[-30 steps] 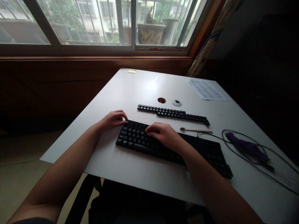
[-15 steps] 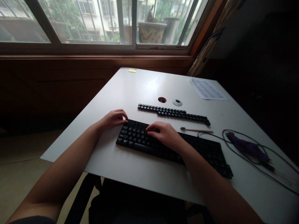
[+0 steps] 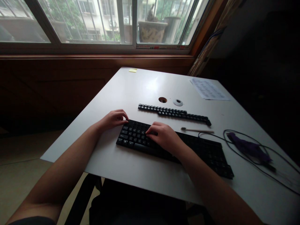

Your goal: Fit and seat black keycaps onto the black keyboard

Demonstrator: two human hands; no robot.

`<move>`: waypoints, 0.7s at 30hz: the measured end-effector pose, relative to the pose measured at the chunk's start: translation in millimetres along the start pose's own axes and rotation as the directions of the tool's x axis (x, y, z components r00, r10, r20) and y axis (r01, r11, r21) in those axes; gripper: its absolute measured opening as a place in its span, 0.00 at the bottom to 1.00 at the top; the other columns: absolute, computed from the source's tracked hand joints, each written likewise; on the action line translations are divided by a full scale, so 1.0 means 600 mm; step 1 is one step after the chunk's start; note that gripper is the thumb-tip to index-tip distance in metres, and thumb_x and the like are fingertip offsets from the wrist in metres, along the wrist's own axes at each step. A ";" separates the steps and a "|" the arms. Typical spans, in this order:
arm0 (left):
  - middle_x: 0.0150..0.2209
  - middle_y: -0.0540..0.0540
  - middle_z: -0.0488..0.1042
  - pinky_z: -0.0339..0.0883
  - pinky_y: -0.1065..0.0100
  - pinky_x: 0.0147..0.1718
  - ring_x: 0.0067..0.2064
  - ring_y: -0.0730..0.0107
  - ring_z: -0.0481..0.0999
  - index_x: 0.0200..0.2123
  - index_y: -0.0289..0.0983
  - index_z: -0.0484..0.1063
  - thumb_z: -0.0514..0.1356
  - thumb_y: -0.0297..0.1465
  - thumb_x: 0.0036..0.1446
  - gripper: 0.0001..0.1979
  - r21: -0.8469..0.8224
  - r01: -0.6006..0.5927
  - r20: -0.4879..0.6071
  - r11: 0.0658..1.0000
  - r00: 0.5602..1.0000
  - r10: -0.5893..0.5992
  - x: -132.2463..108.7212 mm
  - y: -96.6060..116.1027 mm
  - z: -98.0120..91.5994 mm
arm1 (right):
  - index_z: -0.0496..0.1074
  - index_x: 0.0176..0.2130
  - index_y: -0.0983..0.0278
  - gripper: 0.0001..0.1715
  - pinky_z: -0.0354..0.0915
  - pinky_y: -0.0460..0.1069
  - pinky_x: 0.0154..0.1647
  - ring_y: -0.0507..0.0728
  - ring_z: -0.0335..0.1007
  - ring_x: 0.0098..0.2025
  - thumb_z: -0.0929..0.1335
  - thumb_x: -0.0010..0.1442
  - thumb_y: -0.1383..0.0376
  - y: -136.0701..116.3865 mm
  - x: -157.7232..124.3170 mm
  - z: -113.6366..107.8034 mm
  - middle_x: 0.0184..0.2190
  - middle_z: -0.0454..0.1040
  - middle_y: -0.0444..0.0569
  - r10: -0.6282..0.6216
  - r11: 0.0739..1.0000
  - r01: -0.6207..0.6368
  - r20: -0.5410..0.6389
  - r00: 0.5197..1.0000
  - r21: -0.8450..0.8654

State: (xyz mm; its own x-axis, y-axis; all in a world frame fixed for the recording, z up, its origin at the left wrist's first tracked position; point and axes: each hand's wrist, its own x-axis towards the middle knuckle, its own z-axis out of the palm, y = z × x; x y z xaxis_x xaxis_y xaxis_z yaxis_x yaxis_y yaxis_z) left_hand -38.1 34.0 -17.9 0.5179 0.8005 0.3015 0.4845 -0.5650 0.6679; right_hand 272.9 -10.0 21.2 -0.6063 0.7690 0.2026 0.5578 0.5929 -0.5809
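A black keyboard [image 3: 145,150] lies slanted on the white desk, with keycaps on its left part and dark bare areas along its top and right. My left hand [image 3: 115,118] grips the keyboard's far left corner between thumb and fingers. Over the left-middle keys, my right hand [image 3: 163,134] is closed in a pinch, fingertips down at a key; whether a keycap is between them is too small to tell. Beyond the keyboard sit rows of loose black keycaps [image 3: 172,112]. A thin brush [image 3: 198,130] rests between those rows and the keyboard.
A black cable [image 3: 243,153] loops around a purple cloth [image 3: 248,147] on the right. Printed sheets [image 3: 208,89] lie at the far right, a yellow sticky note [image 3: 132,70] at the far edge. The desk has a round hole [image 3: 162,100] beside a grey ring cover [image 3: 178,102].
My right hand has shifted very slightly left and down over the keys, still pinched. My left hand stays at the keyboard's corner.
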 end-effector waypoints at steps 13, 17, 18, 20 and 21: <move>0.39 0.45 0.73 0.66 0.72 0.30 0.30 0.75 0.71 0.39 0.36 0.78 0.64 0.38 0.62 0.11 -0.006 -0.001 0.000 1.000 1.000 0.001 0.001 0.001 0.000 | 0.77 0.42 0.59 0.07 0.65 0.56 0.53 0.60 0.70 0.48 0.68 0.65 0.63 0.018 0.005 0.001 0.42 0.76 0.50 -0.010 0.998 0.000 -0.161 0.987 -0.059; 0.39 0.45 0.73 0.67 0.72 0.30 0.31 0.74 0.71 0.39 0.36 0.78 0.63 0.39 0.62 0.11 -0.005 0.001 0.004 1.000 1.000 -0.001 0.000 -0.002 0.000 | 0.74 0.51 0.57 0.16 0.64 0.59 0.57 0.63 0.68 0.53 0.68 0.65 0.57 0.028 0.005 0.016 0.48 0.74 0.52 0.031 0.995 -0.039 -0.089 0.996 -0.096; 0.39 0.45 0.73 0.67 0.72 0.30 0.31 0.74 0.72 0.39 0.36 0.78 0.63 0.39 0.62 0.11 -0.005 0.001 0.005 1.000 1.000 -0.001 0.000 -0.002 0.000 | 0.73 0.53 0.57 0.17 0.64 0.59 0.57 0.63 0.67 0.53 0.68 0.65 0.56 0.031 0.005 0.019 0.49 0.74 0.53 0.045 0.994 -0.052 -0.073 0.996 -0.101; 0.39 0.45 0.73 0.67 0.72 0.31 0.32 0.74 0.72 0.39 0.36 0.78 0.64 0.39 0.62 0.11 -0.003 0.006 0.008 1.000 1.000 -0.006 0.000 -0.001 -0.001 | 0.72 0.55 0.57 0.20 0.64 0.59 0.57 0.64 0.67 0.54 0.68 0.66 0.55 0.037 0.006 0.022 0.50 0.74 0.53 0.073 0.992 -0.078 -0.049 0.996 -0.099; 0.39 0.45 0.73 0.67 0.72 0.31 0.31 0.74 0.72 0.39 0.35 0.78 0.64 0.38 0.62 0.11 -0.004 0.009 0.007 1.000 1.000 -0.009 0.000 0.001 -0.001 | 0.71 0.55 0.58 0.21 0.64 0.59 0.57 0.64 0.67 0.54 0.68 0.65 0.54 0.039 0.006 0.023 0.50 0.74 0.53 0.084 0.992 -0.088 -0.039 0.996 -0.093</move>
State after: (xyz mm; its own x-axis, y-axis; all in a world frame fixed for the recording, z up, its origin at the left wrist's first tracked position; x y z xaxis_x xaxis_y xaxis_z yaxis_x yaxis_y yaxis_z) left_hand -38.2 34.0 -17.4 0.5185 0.8040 0.2912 0.4863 -0.5573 0.6730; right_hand 276.1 3.5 -2.7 -0.5344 0.8250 0.1838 0.6593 0.5430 -0.5202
